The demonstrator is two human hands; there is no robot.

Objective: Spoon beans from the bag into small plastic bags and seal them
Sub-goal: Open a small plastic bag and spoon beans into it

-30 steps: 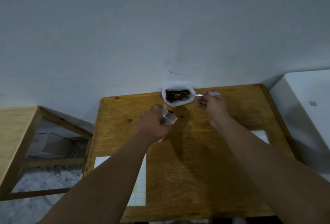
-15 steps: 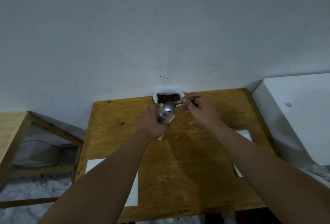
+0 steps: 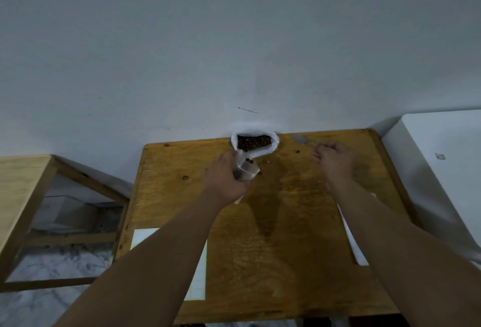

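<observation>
While the left grip (image 3: 226,178) curls round the small plastic bag (image 3: 247,169) and holds its mouth up and open, I can make out only a few dark beans inside it, so I judge the filling barely begun. The bean bag (image 3: 275,144) stands at the far edge of the counter (image 3: 286,212) against the wall, its top rolled open on the beans (image 3: 253,142), and the small bag sits just on the near side of it. The right grip (image 3: 334,157) is narrow, fingers curled and pinching the handle of the spoon (image 3: 299,139), which is blurred. I cannot tell whether its bowl is loaded. What matters for the coming move is this: the spoon's long axis runs roughly across the counter, bowl end pointing left, and both the bean bag and the small bag lie to the left of it. The bean bag is the nearer to the bowl. I'd therefore expect a leftward sweep by the right arm, with the left only steadying the mouth. A white sheet (image 3: 145,238) lies at the near left.
</observation>
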